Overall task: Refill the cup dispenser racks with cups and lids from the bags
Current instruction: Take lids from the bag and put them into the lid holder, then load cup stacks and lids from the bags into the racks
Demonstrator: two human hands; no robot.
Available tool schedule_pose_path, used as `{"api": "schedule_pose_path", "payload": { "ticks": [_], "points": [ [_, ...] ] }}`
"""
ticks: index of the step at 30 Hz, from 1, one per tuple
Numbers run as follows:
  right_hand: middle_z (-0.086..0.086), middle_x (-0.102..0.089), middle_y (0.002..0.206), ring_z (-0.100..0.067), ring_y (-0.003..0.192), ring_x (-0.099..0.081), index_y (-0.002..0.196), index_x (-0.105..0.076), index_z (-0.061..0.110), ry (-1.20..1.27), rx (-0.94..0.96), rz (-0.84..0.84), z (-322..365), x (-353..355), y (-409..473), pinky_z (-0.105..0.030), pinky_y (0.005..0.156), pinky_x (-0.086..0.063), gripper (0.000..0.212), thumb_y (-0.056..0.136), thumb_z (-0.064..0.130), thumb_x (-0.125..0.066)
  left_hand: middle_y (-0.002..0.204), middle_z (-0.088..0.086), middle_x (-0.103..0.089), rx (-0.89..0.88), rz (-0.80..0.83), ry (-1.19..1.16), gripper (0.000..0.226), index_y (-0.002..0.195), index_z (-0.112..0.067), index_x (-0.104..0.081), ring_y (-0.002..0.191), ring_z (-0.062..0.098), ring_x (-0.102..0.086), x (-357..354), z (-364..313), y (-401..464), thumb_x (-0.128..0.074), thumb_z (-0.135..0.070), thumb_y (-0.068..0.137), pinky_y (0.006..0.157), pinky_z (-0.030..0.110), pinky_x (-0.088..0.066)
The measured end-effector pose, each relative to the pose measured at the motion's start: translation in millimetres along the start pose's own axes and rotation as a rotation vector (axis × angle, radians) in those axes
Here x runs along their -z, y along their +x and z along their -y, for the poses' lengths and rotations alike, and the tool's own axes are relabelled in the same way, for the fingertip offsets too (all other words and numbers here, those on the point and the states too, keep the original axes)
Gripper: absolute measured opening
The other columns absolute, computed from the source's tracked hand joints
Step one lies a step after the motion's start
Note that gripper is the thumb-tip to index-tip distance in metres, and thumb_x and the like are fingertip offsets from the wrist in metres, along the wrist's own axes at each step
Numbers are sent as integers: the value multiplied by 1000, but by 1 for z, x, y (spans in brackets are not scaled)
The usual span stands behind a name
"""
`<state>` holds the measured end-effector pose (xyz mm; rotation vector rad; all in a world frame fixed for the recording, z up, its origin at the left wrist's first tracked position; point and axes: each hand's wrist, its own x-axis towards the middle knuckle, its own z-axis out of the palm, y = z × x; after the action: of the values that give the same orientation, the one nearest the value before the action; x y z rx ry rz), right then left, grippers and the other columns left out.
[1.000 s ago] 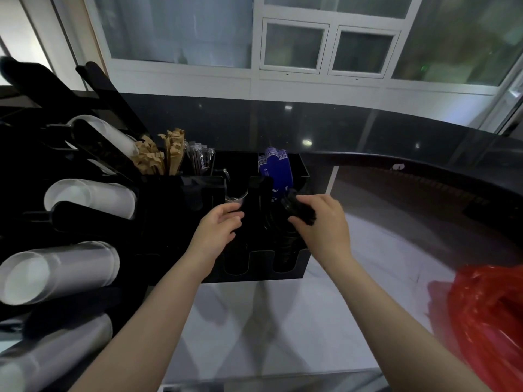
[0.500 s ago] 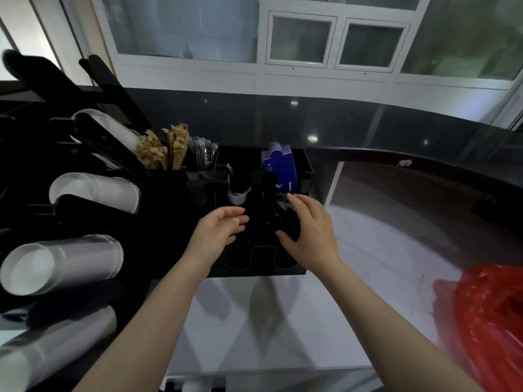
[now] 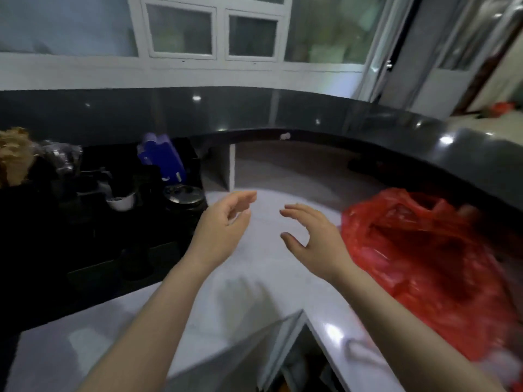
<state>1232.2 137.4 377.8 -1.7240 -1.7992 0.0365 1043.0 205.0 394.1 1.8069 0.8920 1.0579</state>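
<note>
A black organiser rack (image 3: 93, 250) stands on the white counter at the left. A stack of black lids (image 3: 184, 195) fills its right slot, and a white lid (image 3: 121, 201) lies in the slot beside it. A red plastic bag (image 3: 424, 250) lies on the counter at the right. My left hand (image 3: 223, 224) hovers over the counter just right of the rack, fingers loosely spread, holding nothing. My right hand (image 3: 311, 236) is held palm-inward near the bag's left edge, fingers spread and empty.
Blue packets (image 3: 162, 158), clear wrapped items (image 3: 60, 157) and brown paper items (image 3: 14, 157) stand in the rack's back compartments. A raised black ledge (image 3: 311, 114) curves behind the white counter (image 3: 254, 278). The counter's inner corner (image 3: 304, 314) drops off near me.
The view has swung right, away from the cup tubes. My right hand let go of the black lids in the rack slot. Both hands have moved right toward the red bag.
</note>
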Motion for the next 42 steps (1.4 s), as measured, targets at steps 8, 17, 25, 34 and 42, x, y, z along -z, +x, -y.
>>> {"api": "schedule_pose_path", "payload": {
  "ticks": [8,17,25,34,42],
  "points": [
    [3,-61,127,-14,125,-49,119,-66,18,-200,-362,-159,-52,97,-120,-12,103,-23,33,86,21,-67,117,-20,-62,-192,419,-43,41,116,-40,-58,113,1,-57,-126,-28,7,-55,-7,92,100,26,-44],
    [12,-62,110,-10,108,-57,112,-68,16,-296,-631,-523,-24,149,-243,-23,96,-41,31,82,5,-67,126,-19,-55,-336,695,-103,42,129,-30,-55,119,-2,-50,-202,-68,-43,-58,-11,92,98,10,-36],
    [-3,-65,92,-22,88,-58,96,-70,13,-652,-853,-604,-13,180,-369,-30,81,-44,31,71,-5,-73,129,-9,-55,-519,874,-122,37,121,-29,-61,117,-6,-46,-250,-97,-99,-62,-13,88,98,7,-30],
    [-11,-71,86,-37,81,-65,93,-73,8,-838,-944,-313,-71,262,-488,-46,73,-50,27,66,3,-77,117,-15,-64,-678,1006,-6,30,117,-28,-67,112,0,-52,-354,-147,-183,-54,-32,90,108,25,-29],
    [3,-63,121,-20,113,-55,126,-61,26,-509,-1031,-125,-114,293,-527,-30,94,-40,46,81,28,-72,104,-4,-70,-561,798,420,29,115,-35,-67,98,21,-64,-404,-125,-211,-63,-26,88,79,32,-47]
  ]
}}
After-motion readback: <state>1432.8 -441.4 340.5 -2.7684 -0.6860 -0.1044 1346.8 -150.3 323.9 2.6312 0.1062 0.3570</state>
